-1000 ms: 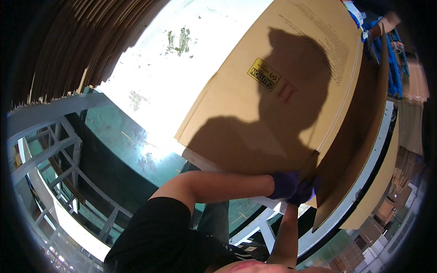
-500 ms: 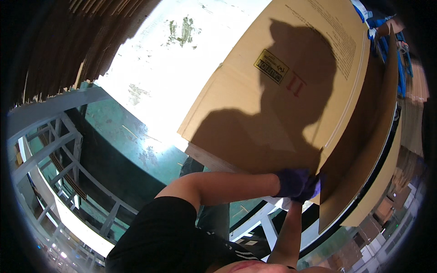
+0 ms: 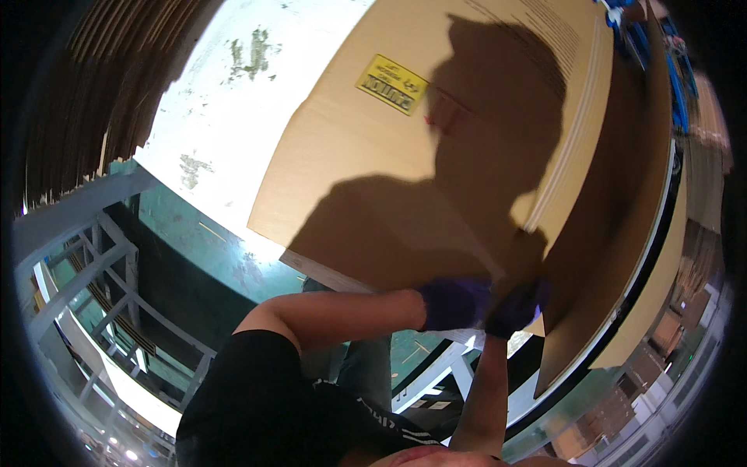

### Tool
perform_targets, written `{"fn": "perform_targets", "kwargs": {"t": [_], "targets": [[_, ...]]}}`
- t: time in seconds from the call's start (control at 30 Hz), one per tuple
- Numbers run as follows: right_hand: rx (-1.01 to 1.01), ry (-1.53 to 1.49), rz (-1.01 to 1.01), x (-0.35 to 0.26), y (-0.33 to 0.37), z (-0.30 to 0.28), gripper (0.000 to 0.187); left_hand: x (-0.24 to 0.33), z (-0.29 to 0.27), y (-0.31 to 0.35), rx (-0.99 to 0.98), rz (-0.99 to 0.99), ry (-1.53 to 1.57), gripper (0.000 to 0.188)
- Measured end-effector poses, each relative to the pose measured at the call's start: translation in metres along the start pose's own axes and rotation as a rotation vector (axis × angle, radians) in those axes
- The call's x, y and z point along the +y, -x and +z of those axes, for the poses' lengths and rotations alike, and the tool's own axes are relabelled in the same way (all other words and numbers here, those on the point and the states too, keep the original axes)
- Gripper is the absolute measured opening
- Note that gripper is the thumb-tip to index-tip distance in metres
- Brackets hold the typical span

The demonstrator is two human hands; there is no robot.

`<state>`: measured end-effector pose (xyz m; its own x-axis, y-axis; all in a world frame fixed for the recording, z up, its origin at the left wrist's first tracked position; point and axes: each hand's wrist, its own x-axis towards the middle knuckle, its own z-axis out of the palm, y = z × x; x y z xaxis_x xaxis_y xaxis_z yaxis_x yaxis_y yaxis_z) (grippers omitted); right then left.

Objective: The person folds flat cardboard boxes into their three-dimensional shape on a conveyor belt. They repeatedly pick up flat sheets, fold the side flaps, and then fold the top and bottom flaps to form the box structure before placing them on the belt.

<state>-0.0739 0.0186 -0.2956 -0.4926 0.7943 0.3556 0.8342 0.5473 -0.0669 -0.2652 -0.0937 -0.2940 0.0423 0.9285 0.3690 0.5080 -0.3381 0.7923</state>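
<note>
A large brown flattened cardboard box (image 3: 350,171) spreads out before me, with a yellow-and-black label on its top panel. My left hand (image 3: 455,303), in a purple glove, is closed on its near edge, the fingertips in shadow. Just to the right, my right hand (image 3: 517,307), also in a purple glove, is closed on the box's near corner, beside the gap between the top panel and a raised cardboard flap (image 3: 603,288). Both hands' undersides are hidden. My head and shoulder cast a dark shadow over the panel.
Beneath the box lies a white, scuffed tabletop (image 3: 226,101). Stacked cardboard sheets (image 3: 109,78) stand at the far left. A grey metal frame (image 3: 117,257) is at the left, over a green floor (image 3: 194,210). Another person's hand (image 3: 657,9) shows by blue equipment at the far right.
The top panel with its label has shifted left and away from me. My left hand has moved left, apart from the right hand. The view has shifted a little too.
</note>
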Motion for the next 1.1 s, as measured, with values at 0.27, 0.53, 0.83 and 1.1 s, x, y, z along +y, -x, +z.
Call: {"fn": "perform_targets", "kwargs": {"t": [0.27, 0.53, 0.83, 1.1], "targets": [[0.098, -0.070, 0.012, -0.006, -0.004, 0.006, 0.045, 0.005, -0.025, -0.011, -0.370, 0.215, -0.351, 0.011], [0.065, -0.197, 0.106, -0.033, -0.006, -0.018, 0.040, 0.014, -0.029, -0.002, -0.172, 0.206, -0.554, 0.021], [0.103, -0.709, -0.409, 0.014, 0.043, -0.178, 0.044, 0.013, -0.032, 0.008, -0.105, 0.099, -0.433, 0.035], [-0.255, -0.293, -0.337, 0.006, -0.025, -0.055, 0.060, 0.033, -0.031, -0.005, 0.076, -0.096, -0.328, 0.061]]}}
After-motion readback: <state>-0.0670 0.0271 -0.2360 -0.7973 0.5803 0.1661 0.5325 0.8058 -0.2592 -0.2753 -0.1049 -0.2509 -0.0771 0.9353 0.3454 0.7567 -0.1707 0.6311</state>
